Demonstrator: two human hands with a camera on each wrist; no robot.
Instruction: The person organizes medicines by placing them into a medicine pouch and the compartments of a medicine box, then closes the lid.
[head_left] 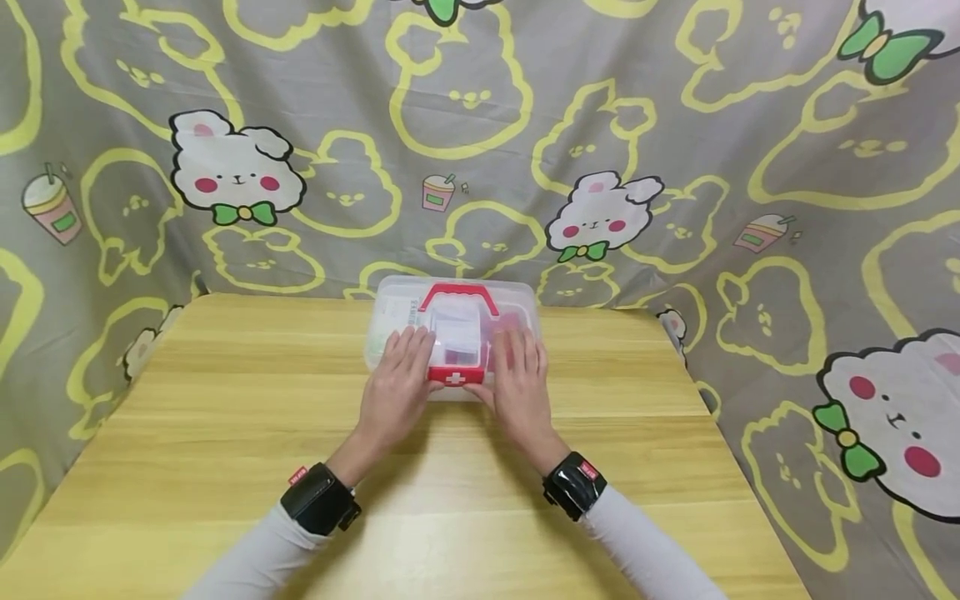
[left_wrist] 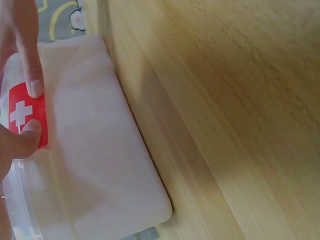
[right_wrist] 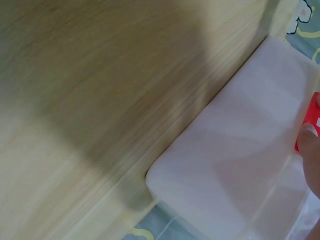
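A translucent plastic first-aid box (head_left: 456, 287) sits at the back of the table, its red carrying handle (head_left: 459, 289) lying on the lid. On the front is a red latch (head_left: 454, 377) with a white cross. My left hand (head_left: 396, 379) lies over the left part of the lid, its thumb touching the latch. Over the right part rests my right hand (head_left: 522, 383), with its thumb at the latch's other end. Both thumbs press on the red latch (left_wrist: 29, 112) in the left wrist view. In the right wrist view one thumb (right_wrist: 309, 137) touches it. White and red contents show dimly through the lid.
The wood-grain table (head_left: 420, 517) extends in front of the box and to both sides. A grey curtain (head_left: 480, 183) with rabbit prints hangs right behind the table's far edge and along its sides. Black wrist bands (head_left: 321, 498) sit on both wrists.
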